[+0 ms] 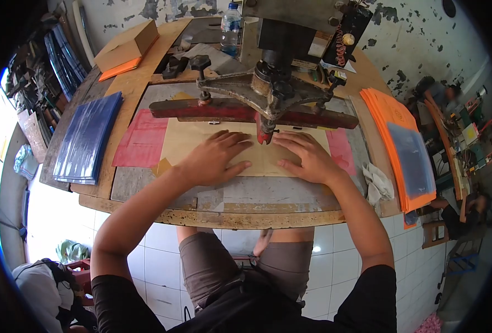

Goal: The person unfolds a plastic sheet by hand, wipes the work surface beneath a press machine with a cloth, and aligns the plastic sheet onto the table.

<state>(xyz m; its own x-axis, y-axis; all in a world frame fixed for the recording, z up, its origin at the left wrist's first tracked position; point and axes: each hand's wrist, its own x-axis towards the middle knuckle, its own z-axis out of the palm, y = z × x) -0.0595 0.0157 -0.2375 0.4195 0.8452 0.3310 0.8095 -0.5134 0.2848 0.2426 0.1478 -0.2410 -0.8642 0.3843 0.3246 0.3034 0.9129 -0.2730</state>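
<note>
My left hand (215, 158) lies palm down on a pale yellow sheet (262, 165), its fingers spread. On the same sheet, toward its right end, rests my right hand (307, 156) with fingers stretched out and thumb apart. Neither hand holds anything. Pink pieces (140, 139) show beyond both ends of the sheet on a grey metal plate (201, 194). Over the sheet's far edge stands a press head (271, 91) with a long red-and-brown bar (223, 109). Its red lower tip (265, 135) comes down between my hands; whether it touches the sheet I cannot tell.
At left lies a stack of blue plastic-covered sheets (87, 139), with a cardboard box (126, 44) behind. Orange sheets (376, 111) bearing a clear plastic piece (409, 155) are stacked at right, beside a crumpled cloth (378, 183). A water bottle (231, 30) stands behind. Another person sits far right.
</note>
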